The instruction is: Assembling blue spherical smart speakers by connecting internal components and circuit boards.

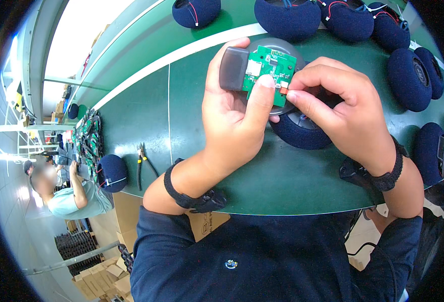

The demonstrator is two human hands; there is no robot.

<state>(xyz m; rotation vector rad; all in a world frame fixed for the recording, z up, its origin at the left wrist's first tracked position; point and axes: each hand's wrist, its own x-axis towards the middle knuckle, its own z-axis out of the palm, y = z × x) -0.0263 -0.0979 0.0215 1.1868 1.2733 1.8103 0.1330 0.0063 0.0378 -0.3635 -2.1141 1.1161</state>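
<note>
My left hand (234, 116) grips a round dark plastic housing (283, 48) with a black block-shaped part (233, 68) at its left side. A green circuit board (270, 70) lies over the housing, and my left thumb presses on its face. At the board's right edge, my right hand (340, 95) pinches a small connector (284, 91), white and reddish, between thumb and forefinger. Just beneath the hands rests a navy fabric-covered round speaker shell (302, 135), partly hidden by them. Whether the connector is fully seated, I cannot tell.
Several navy speaker shells with loose wires, such as one at the top (288, 20), stand along the far and right sides of the green table (197, 171). Cutting pliers (142, 163) lie at left, near another shell (112, 173) and piled circuit boards (87, 136). A person (76, 199) sits beyond.
</note>
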